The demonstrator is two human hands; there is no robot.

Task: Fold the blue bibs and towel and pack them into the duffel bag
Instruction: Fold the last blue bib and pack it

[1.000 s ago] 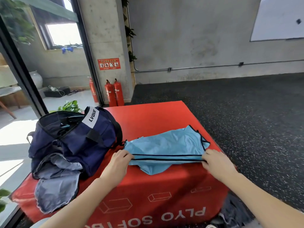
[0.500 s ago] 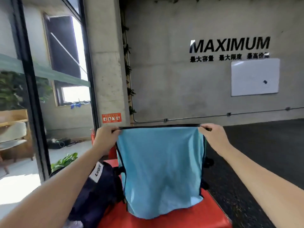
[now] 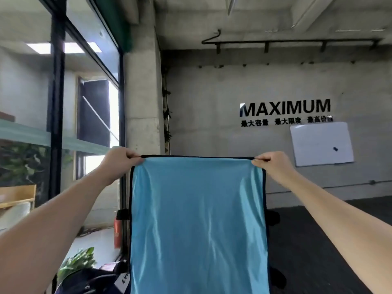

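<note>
A light blue bib (image 3: 197,225) with black trim hangs straight down in front of me, stretched flat along its top edge. My left hand (image 3: 118,162) pinches its top left corner and my right hand (image 3: 271,164) pinches its top right corner, both raised at chest height. The navy duffel bag (image 3: 91,281) shows only partly at the bottom left, behind the bib. The towel and the red box are hidden from view.
A concrete pillar (image 3: 142,102) and a glass wall (image 3: 59,102) stand to the left. A red fire extinguisher (image 3: 117,232) and a green plant (image 3: 76,262) sit low on the left. A whiteboard (image 3: 321,143) hangs on the far wall above dark floor (image 3: 314,240).
Both hands lifted the bib off the red box and raised it higher. The camera tilted up, so the box dropped out of view and the bag is nearly out of frame.
</note>
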